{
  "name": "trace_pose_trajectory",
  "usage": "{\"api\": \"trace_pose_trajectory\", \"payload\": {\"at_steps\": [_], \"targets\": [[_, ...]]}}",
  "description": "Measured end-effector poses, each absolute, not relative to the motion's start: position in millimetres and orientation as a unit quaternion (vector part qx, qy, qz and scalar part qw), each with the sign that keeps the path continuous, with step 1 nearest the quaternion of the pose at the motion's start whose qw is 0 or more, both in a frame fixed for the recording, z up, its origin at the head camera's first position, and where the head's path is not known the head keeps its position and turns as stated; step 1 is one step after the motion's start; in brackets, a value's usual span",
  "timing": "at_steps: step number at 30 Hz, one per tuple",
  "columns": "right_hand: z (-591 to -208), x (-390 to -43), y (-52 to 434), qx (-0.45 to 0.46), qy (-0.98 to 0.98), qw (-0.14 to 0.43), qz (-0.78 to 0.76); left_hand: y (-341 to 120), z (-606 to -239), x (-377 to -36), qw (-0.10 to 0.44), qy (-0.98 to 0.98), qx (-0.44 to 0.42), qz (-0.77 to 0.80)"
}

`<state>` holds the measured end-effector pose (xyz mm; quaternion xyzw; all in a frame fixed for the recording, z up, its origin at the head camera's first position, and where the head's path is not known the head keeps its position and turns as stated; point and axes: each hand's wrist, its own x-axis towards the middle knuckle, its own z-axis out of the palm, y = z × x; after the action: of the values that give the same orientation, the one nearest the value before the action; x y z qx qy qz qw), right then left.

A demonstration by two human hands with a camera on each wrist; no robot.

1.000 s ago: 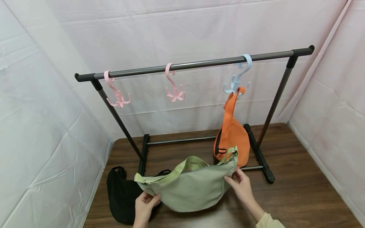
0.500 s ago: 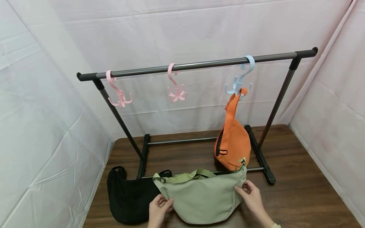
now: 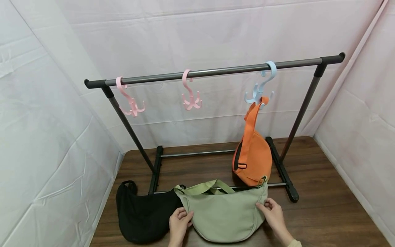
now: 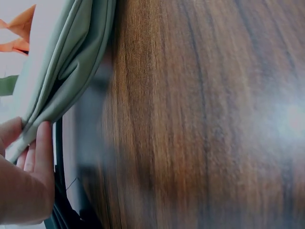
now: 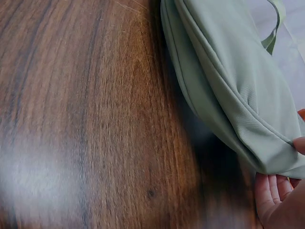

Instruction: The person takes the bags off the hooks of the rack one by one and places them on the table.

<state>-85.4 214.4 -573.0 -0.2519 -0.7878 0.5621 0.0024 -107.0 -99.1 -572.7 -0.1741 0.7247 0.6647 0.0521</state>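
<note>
A sage-green crescent-shaped shoulder bag (image 3: 225,216) is held upright at the table's front, its light green strap (image 3: 203,188) lying along the top. My left hand (image 3: 179,223) pinches the bag's left end between thumb and fingers. At the opposite end, my right hand (image 3: 274,216) pinches the fabric near the side seam. The left wrist view shows thumb and fingers on the green bag's (image 4: 71,62) folded edge. In the right wrist view the underside of the bag (image 5: 238,90) runs down to my fingers (image 5: 271,191).
A black bag (image 3: 145,216) lies left of the green one. Behind stands a dark metal rack (image 3: 222,71) carrying two pink hooks (image 3: 132,106) and a light-blue hook (image 3: 257,92). An orange bag (image 3: 256,154) hangs from the blue hook. White fabric walls surround the wooden table (image 3: 324,192).
Both hands have moved the green bag to the right and lower, toward the table's front. Its left end has come away from over much of the black bag.
</note>
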Motion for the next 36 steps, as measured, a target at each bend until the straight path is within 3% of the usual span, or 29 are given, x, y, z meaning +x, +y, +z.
{"api": "trace_pose_trajectory", "payload": {"at_steps": [10, 25, 30, 36], "targets": [[-588, -93, 216, -0.255, -0.805, -0.037, 0.534, -94, -581, -114, 0.011, 0.756, -0.199, 0.623], [-597, -103, 216, -0.255, -0.816, -0.022, 0.518, -89, -591, -114, -0.021, 0.773, -0.205, 0.6], [-597, -103, 217, -0.25, -0.822, -0.024, 0.511, -91, -587, -112, 0.001, 0.763, -0.204, 0.613], [-591, -101, 220, -0.242, -0.83, -0.03, 0.502, -101, -579, -107, 0.065, 0.745, -0.208, 0.63]]}}
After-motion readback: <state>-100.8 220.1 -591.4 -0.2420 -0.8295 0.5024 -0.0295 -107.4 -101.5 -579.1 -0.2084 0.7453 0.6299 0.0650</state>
